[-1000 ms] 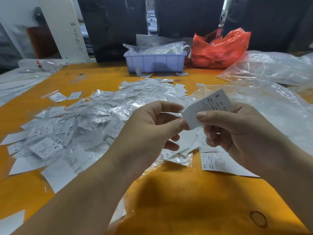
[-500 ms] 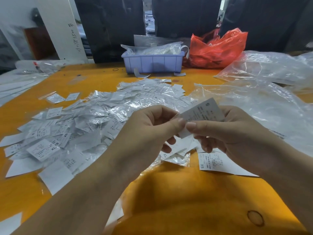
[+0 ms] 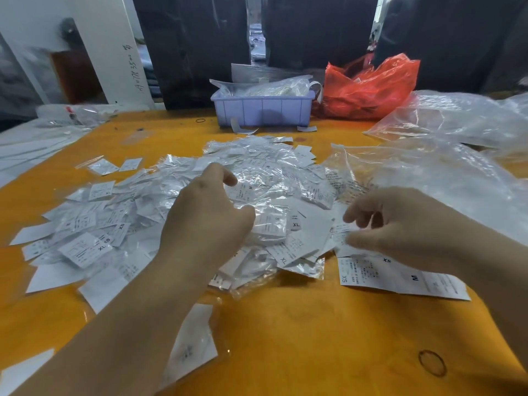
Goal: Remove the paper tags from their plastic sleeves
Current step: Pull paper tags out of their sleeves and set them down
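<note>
Your left hand (image 3: 208, 221), fingers loosely curled and holding nothing, reaches over the heap of clear plastic-sleeved white paper tags (image 3: 257, 178): pinch just 1 sleeve. Your right hand (image 3: 397, 230) pinches a bare white paper tag (image 3: 343, 238); lay it on the loose white tags (image 3: 400, 278).

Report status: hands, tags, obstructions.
Left hand over sleeved pile, holding nothing visible. Right hand touching loose tags. Nothing blocking.

Single head view, close above orange table (image 3: 285, 338), facing forward and down

Glossy plastic sleeves (image 3: 251, 178), matt paper tags (image 3: 400, 277)
</note>
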